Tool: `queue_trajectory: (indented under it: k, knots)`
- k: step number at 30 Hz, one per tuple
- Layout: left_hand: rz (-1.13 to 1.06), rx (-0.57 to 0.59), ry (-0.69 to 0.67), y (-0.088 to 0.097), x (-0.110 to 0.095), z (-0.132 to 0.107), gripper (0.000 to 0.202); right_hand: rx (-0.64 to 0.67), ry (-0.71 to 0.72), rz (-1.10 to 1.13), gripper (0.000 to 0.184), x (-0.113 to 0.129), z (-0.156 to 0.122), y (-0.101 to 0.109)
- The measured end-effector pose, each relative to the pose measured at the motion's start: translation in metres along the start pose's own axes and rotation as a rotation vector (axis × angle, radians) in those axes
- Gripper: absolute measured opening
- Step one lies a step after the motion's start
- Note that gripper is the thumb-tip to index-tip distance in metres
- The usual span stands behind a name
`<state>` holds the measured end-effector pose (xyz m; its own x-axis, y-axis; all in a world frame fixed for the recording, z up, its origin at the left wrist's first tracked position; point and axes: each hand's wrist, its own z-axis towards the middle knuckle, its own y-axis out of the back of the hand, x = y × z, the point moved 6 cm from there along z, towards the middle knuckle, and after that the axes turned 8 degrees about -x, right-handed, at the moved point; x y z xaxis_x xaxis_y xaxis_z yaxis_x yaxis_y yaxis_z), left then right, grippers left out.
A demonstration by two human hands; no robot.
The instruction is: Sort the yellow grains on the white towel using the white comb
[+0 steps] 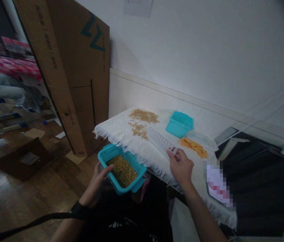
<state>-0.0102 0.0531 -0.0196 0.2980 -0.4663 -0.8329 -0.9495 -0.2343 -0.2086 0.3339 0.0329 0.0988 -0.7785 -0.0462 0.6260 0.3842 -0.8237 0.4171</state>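
Observation:
My left hand (pixel 96 183) grips a teal plastic tub (pixel 134 186) full of yellowish beans (pixel 122 170), held just below the near edge of a white fringed cloth (pixel 116 129). My right hand (pixel 180 166) pinches the near end of a white ridged plastic strip (pixel 160 140) that lies flat on the cloth. Loose beans (pixel 143 116) are scattered in piles at the far side of the cloth, beyond the strip.
A second teal tub (pixel 179 123) stands at the back of the cloth, with a clear lid (pixel 202 138) and an orange item (pixel 193 146) beside it. Large cardboard boxes (pixel 78 67) lean at the left. A dark case (pixel 262 181) sits at right. Wooden floor lies below.

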Motion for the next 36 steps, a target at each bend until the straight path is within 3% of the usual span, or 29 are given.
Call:
queue_trajectory:
  k: [36]
  knots:
    - [-0.011,0.013,0.020,0.000,0.002,-0.001,0.095,0.011,0.051,0.029,0.034,0.008,-0.013,-0.003]
